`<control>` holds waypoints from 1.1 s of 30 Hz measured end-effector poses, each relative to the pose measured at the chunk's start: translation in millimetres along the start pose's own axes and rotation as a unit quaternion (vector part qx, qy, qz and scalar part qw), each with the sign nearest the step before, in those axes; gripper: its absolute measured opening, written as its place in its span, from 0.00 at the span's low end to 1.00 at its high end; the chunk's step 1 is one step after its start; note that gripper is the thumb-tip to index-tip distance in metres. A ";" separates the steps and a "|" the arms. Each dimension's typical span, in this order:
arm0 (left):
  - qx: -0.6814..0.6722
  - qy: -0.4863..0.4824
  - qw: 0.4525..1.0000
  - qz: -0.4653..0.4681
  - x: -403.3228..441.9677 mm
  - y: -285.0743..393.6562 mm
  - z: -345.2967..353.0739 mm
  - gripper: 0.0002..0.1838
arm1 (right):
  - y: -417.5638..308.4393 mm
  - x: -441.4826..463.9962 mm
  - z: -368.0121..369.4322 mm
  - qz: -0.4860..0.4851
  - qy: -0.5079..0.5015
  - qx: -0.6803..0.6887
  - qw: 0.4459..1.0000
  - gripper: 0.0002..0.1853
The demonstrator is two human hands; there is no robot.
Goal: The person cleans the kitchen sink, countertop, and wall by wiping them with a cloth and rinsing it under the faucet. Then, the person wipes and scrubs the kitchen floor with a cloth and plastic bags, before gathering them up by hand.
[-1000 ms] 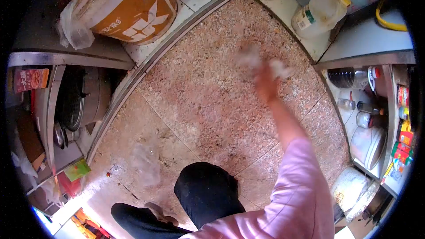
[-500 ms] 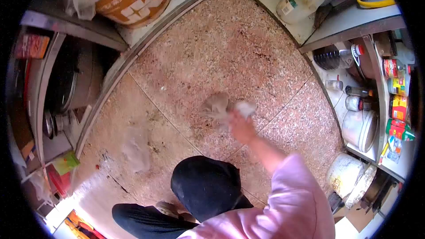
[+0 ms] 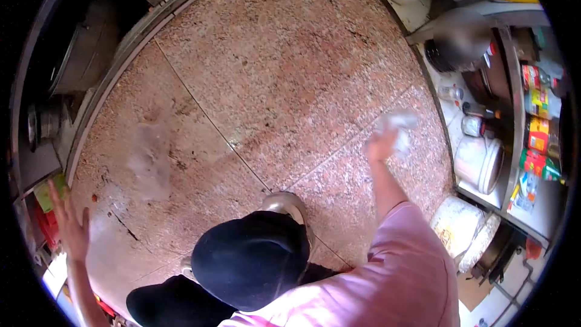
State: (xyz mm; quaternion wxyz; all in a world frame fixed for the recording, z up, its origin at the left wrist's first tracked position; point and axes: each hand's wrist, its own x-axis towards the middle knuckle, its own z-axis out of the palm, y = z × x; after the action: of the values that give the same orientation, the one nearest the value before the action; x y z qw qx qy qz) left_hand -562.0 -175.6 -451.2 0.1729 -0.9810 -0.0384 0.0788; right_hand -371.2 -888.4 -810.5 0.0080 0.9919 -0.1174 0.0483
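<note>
My right hand [image 3: 380, 145] is closed on a white cloth [image 3: 402, 122], pressed down at the floor tiles on the right side. Motion blurs the cloth, so its exact material is hard to make out. At the far left, my left hand [image 3: 72, 230] is held up with its fingers spread, holding nothing, beside a green and red packet [image 3: 51, 195]. Speckled reddish tiles [image 3: 290, 54] cover the floor between the hands. A pale, whitish patch [image 3: 151, 160] lies on them at the left; whether it is plastic or wet residue I cannot tell.
Shelves along the right hold bottles [image 3: 537, 133], jars and a white tub [image 3: 478, 163]. Below them a stained white bucket [image 3: 457, 224] stands by the floor. Large pots [image 3: 85, 54] fill the dark left cupboard. My knees [image 3: 254, 260] are at the bottom centre.
My right hand has moved right and slightly up with the cloth. My left hand has come into view at the left edge. The view has shifted, with a shoe now showing by my knee.
</note>
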 end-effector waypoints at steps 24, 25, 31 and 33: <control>-0.611 0.134 0.775 -0.088 117.0 222.9 64.3 0.12 | -265.1 -40.7 -182.2 0.049 -0.444 0.732 0.515 0.21; -0.606 0.140 0.782 -0.030 121.8 239.9 65.2 0.12 | -252.8 -33.3 -177.4 0.063 -0.451 0.745 0.487 0.22; -0.576 0.244 0.777 0.074 130.2 321.8 53.8 0.14 | -227.3 -26.1 -220.1 0.110 -0.479 0.778 0.391 0.25; -0.564 0.216 0.791 0.098 129.2 333.0 58.6 0.13 | -227.0 -29.8 -250.9 0.148 -0.506 0.790 0.314 0.26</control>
State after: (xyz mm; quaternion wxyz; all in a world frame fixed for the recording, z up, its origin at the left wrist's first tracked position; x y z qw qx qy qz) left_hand -428.7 -455.0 -638.8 -0.4156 -0.8944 0.0583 -0.1545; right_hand -370.6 -654.0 -564.7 -0.8472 0.3245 -0.1495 -0.3932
